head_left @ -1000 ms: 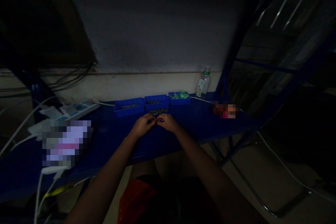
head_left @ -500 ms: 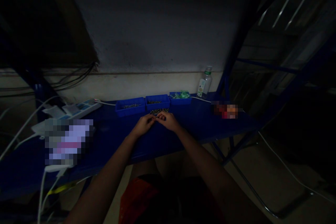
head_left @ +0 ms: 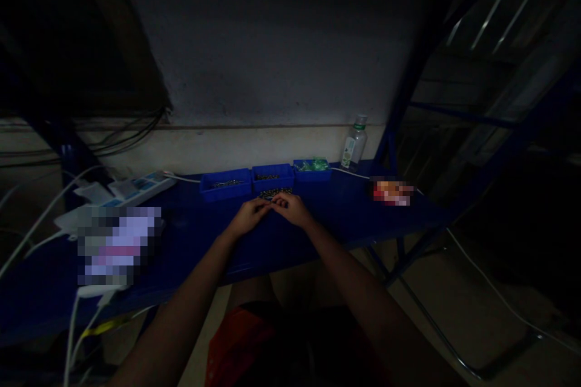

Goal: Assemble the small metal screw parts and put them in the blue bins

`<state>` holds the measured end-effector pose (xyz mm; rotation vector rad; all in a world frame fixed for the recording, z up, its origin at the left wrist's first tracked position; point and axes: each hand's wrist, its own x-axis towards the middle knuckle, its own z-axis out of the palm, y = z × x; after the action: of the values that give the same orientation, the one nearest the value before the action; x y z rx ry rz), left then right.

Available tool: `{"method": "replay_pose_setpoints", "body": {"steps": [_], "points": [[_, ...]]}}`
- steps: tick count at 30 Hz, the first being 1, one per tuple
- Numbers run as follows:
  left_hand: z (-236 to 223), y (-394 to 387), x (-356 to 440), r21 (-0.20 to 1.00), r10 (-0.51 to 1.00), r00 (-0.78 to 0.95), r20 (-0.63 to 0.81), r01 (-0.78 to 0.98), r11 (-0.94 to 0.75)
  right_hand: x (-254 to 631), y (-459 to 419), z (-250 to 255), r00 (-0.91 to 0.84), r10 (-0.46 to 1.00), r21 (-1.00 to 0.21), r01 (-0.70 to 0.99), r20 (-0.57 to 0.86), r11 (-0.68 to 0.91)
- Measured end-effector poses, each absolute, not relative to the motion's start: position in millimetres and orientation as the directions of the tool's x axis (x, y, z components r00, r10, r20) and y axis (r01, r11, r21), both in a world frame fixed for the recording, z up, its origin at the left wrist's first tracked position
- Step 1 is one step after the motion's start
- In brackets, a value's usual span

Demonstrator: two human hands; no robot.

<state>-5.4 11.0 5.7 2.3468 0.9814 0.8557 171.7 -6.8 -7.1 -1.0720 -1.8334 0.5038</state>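
Now meeting fingertip to fingertip with left hand and right hand, over the blue table, just on the near side of a pile of small metal parts. Compared with a second ago, shows less of a dark gap between left thumb and forefinger. Shows the right fingers less tightly rolled too, with thumb and forefinger stretched towards the left fingertips. Lies a touch nearer the pile than then, hiding a little of its near edge. Hardly differs from half a second ago, apart from a slight tightening at the tips. Suggests fine fingertip handling, perhaps of a single small part, rather than scooping by the handful.

Keeps both hands mostly curled, thumbs nearly against forefingers, with no wide spread of fingers. Cannot tell the contents of either pinch, if any: too dark and too small to make out.

Behind the pile, in a row: a left bin with thin silvery pieces, a middle bin with small metal pieces, and a right bin with green plastic wrap. Further right, near the wall, an upright clear bottle; well off to the left, a white power strip.
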Motion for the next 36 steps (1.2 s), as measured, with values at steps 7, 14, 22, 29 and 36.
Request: {"method": "replay_pose_setpoints", "body": {"steps": [7,14,22,29,36], "points": [[8.3,8.7,-4.8,0.679,0.768,0.560,0.309,0.435,-0.591,172.3,-9.2,-4.1,-0.203,0.835,-0.706,0.454,0.512,0.543],[4.5,10.7,-6.5,0.690,0.797,0.525,0.299,0.458,-0.561,171.6,-6.7,-7.2,-0.188,0.851,-0.733,0.440,0.490,0.519],[3.4,13.3,-8.0,0.701,0.817,0.484,0.313,0.463,-0.543,171.9,-4.1,-11.5,-0.208,0.879,-0.736,0.484,0.428,0.473],[5.9,8.9,-5.4,0.591,0.770,0.522,0.367,0.508,-0.626,170.5,-7.3,-11.2,-0.319,0.844,-0.632,0.561,0.430,0.535],[4.6,13.7,-7.8,0.641,0.812,0.462,0.356,0.512,-0.572,172.7,-6.9,-9.2,-0.225,0.840,-0.635,0.568,0.493,0.524]]}}
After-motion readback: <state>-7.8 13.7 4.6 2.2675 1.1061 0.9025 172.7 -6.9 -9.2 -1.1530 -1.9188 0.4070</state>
